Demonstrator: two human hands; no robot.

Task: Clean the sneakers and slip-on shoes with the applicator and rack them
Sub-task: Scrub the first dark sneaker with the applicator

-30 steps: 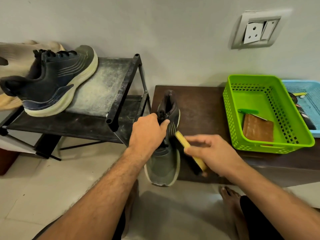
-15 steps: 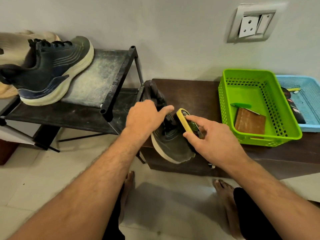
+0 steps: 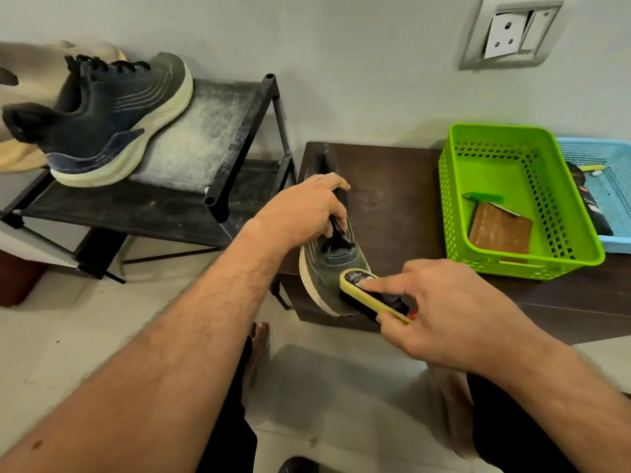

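My left hand (image 3: 304,209) grips a dark green sneaker (image 3: 327,274) by its collar and laces, holding it toe-down over the edge of a dark wooden bench (image 3: 392,199). My right hand (image 3: 440,308) holds a yellow-edged applicator (image 3: 372,295), index finger laid along its back, and presses it against the sneaker's toe. A matching dark sneaker (image 3: 99,121) sits tilted on the top shelf of a black shoe rack (image 3: 239,145) at the left. Beige slip-on shoes (image 3: 27,73) lie behind it, mostly hidden.
A green plastic basket (image 3: 519,134) on the bench holds a brown pad and a green item. A blue basket (image 3: 607,151) stands beside it at the right edge. A wall socket (image 3: 508,32) is above. My bare feet rest on the tiled floor (image 3: 68,336).
The applicator has slid down from the sneaker's side to its toe. My left hand has shifted its grip higher on the collar, and the sneaker is tilted more upright.
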